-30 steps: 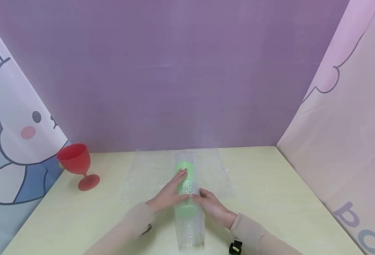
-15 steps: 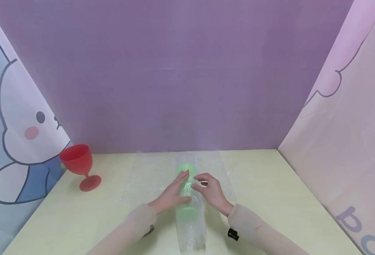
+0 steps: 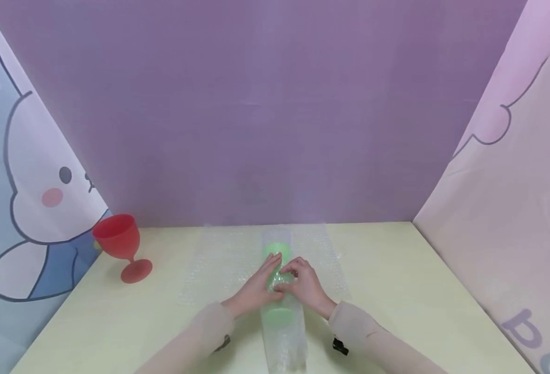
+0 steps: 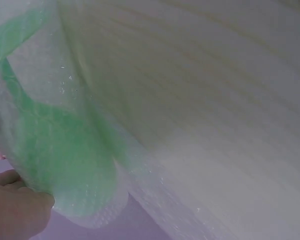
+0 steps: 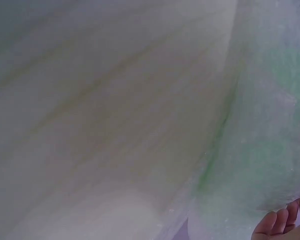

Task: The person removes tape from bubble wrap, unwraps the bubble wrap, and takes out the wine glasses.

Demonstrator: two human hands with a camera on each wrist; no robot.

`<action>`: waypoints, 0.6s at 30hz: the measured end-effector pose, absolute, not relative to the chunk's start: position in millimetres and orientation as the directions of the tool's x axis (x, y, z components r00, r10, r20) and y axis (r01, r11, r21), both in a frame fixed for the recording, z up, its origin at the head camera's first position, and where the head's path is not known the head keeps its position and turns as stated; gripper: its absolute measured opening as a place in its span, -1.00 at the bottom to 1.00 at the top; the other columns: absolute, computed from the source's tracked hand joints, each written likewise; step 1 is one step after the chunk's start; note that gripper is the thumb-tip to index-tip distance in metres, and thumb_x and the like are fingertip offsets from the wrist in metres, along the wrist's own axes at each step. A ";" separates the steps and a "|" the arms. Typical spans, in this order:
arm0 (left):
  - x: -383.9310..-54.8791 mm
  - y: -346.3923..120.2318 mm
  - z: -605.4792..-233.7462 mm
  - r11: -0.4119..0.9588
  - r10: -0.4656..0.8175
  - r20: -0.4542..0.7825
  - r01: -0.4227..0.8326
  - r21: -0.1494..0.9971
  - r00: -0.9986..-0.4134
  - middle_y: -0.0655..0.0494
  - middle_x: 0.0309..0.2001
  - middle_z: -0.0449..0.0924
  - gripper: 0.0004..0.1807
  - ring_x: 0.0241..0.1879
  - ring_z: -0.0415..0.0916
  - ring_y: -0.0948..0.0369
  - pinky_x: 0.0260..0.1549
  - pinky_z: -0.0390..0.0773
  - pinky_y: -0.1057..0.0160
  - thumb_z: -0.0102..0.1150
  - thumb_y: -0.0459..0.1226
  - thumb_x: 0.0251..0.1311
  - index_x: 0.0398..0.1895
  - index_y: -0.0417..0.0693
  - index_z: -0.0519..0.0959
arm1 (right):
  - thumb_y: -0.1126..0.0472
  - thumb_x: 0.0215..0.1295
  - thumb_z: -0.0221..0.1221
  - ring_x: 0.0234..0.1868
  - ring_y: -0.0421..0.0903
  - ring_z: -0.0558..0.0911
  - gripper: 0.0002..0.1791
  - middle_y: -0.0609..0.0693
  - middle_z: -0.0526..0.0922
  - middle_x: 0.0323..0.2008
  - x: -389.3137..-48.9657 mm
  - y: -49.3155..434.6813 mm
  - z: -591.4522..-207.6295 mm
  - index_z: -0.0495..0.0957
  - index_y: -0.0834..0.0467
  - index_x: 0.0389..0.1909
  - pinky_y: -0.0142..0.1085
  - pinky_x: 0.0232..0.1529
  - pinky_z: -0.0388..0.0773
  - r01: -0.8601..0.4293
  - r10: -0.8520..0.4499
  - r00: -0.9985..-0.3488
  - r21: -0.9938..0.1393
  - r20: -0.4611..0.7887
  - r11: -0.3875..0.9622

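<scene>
A light-green goblet (image 3: 278,315) lies lengthwise inside a folded strip of clear bubble wrap (image 3: 285,345), with its outline blurred through the layers. My left hand (image 3: 256,288) rests on the wrapped goblet from the left, fingers extended across its top and thumb lower down. From the other side, my right hand (image 3: 309,285) bends its fingers and thumb onto the wrap and appears to pinch it, close to the left thumb. In the left wrist view, green plastic (image 4: 65,155) shows through the wrap beside the left hand (image 4: 17,210). Right fingers (image 5: 285,220) touch the wrap in the right wrist view.
A red goblet (image 3: 117,236) stands at the left rear of the pale yellow table (image 3: 391,291). The bubble wrap spreads flat to both sides behind the hands. A purple backdrop (image 3: 265,114) rises at the back, with printed cloth panels on either side.
My right hand rose from the lower right side of the wrap, its fingers parted, then came inward onto the wrapped goblet. My left hand has stayed on it. The view has shifted slightly.
</scene>
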State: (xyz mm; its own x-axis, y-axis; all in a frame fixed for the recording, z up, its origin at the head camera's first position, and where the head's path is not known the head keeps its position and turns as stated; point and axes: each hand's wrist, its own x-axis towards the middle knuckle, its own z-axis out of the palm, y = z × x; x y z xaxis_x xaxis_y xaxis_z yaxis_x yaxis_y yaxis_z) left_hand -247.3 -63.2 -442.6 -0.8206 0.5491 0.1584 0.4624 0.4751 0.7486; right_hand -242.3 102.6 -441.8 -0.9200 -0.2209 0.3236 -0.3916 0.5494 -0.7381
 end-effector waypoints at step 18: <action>-251.2 -64.9 -449.4 0.475 0.557 0.163 0.474 0.742 -0.815 0.07 0.47 -0.22 -0.05 0.44 -0.34 0.04 0.29 0.01 -0.20 0.28 -0.21 -0.01 0.42 -0.08 -0.05 | 0.26 -0.03 0.34 -0.22 -0.10 0.58 -0.77 -0.08 0.60 -0.28 -245.3 118.6 -444.0 0.65 0.20 -0.29 -0.42 -0.14 0.58 -0.439 -0.294 -0.897 -0.752 0.331 0.492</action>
